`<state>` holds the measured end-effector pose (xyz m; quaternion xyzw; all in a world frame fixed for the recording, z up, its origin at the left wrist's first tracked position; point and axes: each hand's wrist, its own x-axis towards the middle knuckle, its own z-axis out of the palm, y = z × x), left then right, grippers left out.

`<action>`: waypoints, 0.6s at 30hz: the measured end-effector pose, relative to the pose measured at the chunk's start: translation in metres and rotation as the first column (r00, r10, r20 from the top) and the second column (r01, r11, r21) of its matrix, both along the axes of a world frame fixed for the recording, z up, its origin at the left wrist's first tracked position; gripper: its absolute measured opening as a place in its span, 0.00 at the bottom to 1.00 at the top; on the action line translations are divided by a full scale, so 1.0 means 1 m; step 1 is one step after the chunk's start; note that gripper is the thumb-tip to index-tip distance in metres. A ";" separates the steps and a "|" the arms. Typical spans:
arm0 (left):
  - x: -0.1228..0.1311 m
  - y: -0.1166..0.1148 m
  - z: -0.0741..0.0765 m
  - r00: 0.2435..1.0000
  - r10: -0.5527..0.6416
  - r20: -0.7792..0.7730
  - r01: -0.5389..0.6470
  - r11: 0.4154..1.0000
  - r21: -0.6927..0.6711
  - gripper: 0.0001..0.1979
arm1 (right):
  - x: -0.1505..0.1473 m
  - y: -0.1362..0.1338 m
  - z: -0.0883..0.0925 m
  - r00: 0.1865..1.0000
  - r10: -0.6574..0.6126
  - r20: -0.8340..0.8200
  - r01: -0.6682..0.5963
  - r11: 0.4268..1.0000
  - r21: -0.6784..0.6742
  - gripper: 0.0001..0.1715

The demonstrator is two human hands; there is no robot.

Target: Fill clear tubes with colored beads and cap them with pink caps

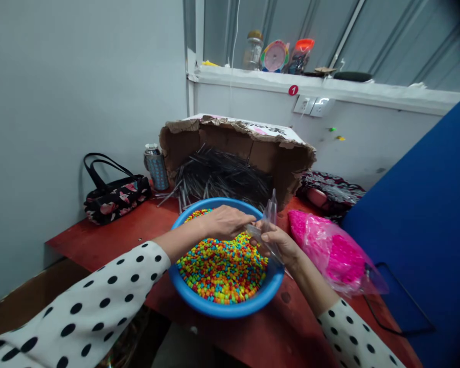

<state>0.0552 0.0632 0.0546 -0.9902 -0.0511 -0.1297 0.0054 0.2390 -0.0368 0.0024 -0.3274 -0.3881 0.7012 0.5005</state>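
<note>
A blue bowl (199, 301) heaped with small coloured candies (222, 268) sits on the red table (111, 235) in front of me. My left hand (224, 222) hovers over the candies, fingers curled, pinching the end of a clear plastic tube. My right hand (278, 243) is closed round several clear plastic tubes (270, 212) that stick up above the bowl's right rim. Both sleeves are white with black dots.
Behind the bowl a torn cardboard box (283, 158) lies on its side, spilling clear tubes (214, 176). A pink plastic bag (331, 250) lies to the right, a flowered handbag (115, 197) and a can (156, 166) to the left. A blue panel (425, 204) stands at right.
</note>
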 end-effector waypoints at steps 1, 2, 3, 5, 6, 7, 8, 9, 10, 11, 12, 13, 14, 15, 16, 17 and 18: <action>-0.001 0.001 -0.002 0.999 0.026 -0.020 -0.026 0.999 -0.031 0.21 | 0.000 0.000 0.001 1.000 0.004 0.012 -0.004 1.000 -0.005 0.18; -0.004 0.001 -0.005 0.998 0.060 -0.028 -0.062 0.997 -0.055 0.21 | 0.000 0.001 0.001 1.000 0.004 0.022 -0.004 1.000 -0.013 0.18; -0.008 0.003 -0.006 0.995 0.097 -0.025 -0.098 0.992 -0.074 0.21 | 0.001 0.002 0.001 1.000 -0.003 0.027 0.004 1.000 -0.027 0.18; -0.017 0.008 -0.008 0.985 0.171 0.000 -0.170 0.978 -0.118 0.21 | 0.003 0.004 0.001 0.999 -0.036 0.028 0.038 0.996 -0.075 0.18; -0.022 0.010 -0.009 0.976 0.216 0.024 -0.210 0.966 -0.149 0.20 | 0.004 0.005 0.000 0.997 -0.073 0.019 0.074 0.992 -0.100 0.17; -0.026 0.013 -0.009 0.963 0.266 0.051 -0.252 0.949 -0.190 0.20 | 0.005 0.006 -0.001 0.992 -0.122 0.005 0.122 0.985 -0.118 0.17; -0.030 0.015 -0.009 0.945 0.318 0.079 -0.290 0.925 -0.247 0.19 | 0.006 0.007 -0.001 0.983 -0.184 -0.011 0.181 0.975 -0.126 0.17; -0.031 0.015 -0.010 0.925 0.366 0.102 -0.318 0.892 -0.322 0.17 | 0.006 0.008 -0.002 0.969 -0.247 -0.026 0.242 0.962 -0.126 0.17; -0.031 0.015 -0.012 0.903 0.413 0.120 -0.332 0.847 -0.416 0.15 | 0.005 0.009 -0.002 0.952 -0.305 -0.040 0.298 0.947 -0.119 0.18; -0.029 0.013 -0.014 0.878 0.460 0.131 -0.331 0.782 -0.528 0.12 | 0.004 0.010 -0.002 0.934 -0.353 -0.051 0.346 0.932 -0.110 0.19; -0.025 0.010 -0.016 0.853 0.505 0.127 -0.314 0.693 -0.649 0.09 | 0.002 0.011 -0.001 0.919 -0.389 -0.057 0.383 0.918 -0.100 0.20; -0.019 0.006 -0.019 0.827 0.550 0.113 -0.281 0.580 -0.765 0.06 | -0.001 0.012 0.001 0.907 -0.417 -0.059 0.411 0.907 -0.089 0.21; -0.013 0.001 -0.022 0.798 0.596 0.088 -0.234 0.442 -0.866 0.05 | -0.004 0.012 0.002 0.895 -0.442 -0.062 0.438 0.896 -0.078 0.21; -0.006 -0.004 -0.025 0.773 0.631 0.059 -0.170 0.296 -0.940 0.05 | -0.008 0.013 0.004 0.881 -0.469 -0.068 0.465 0.883 -0.066 0.21; 0.000 -0.010 -0.027 0.756 0.653 0.034 -0.094 0.160 -0.983 0.06 | -0.011 0.013 0.007 0.864 -0.498 -0.077 0.495 0.867 -0.056 0.21; 0.005 -0.015 -0.028 0.749 0.662 0.020 -0.011 0.043 -0.999 0.07 | -0.014 0.014 0.009 0.844 -0.528 -0.090 0.525 0.849 -0.053 0.21; 0.010 -0.020 -0.028 0.752 0.659 0.018 0.068 -0.051 -0.996 0.08 | -0.017 0.014 0.010 0.825 -0.556 -0.104 0.554 0.831 -0.053 0.21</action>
